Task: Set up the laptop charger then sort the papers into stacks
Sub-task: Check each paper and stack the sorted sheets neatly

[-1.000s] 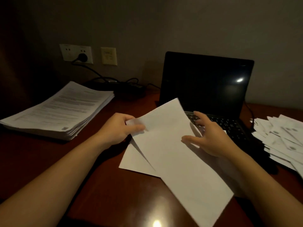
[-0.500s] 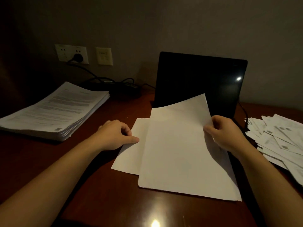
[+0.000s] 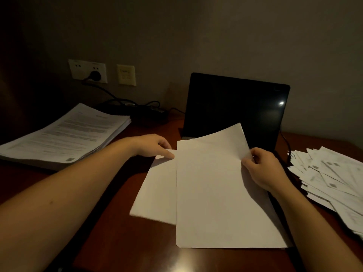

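A blank white sheet [image 3: 218, 193] lies over the laptop's keyboard and the desk, its right edge pinched by my right hand [image 3: 263, 169]. Under it, a second white sheet [image 3: 157, 193] sticks out to the left; my left hand [image 3: 153, 147] rests on its top corner with fingers curled. The black laptop [image 3: 235, 107] stands open behind them, screen dark. A black plug [image 3: 95, 75] sits in the wall socket, and its cable runs to the charger brick [image 3: 145, 112] on the desk. A neat stack of printed papers [image 3: 64, 136] lies at the left. A loose heap of papers [image 3: 332, 179] spreads at the right.
The dark wooden desk [image 3: 117, 242] meets the wall at the back. A beige wall plate [image 3: 126, 75] sits beside the socket. A thin cable [image 3: 284, 142] runs down the laptop's right side.
The top sheet has swung from a diagonal into line with the desk edge. My right hand shifted from lying on it to pinching its right edge. My left hand moved to the lower sheet's corner.
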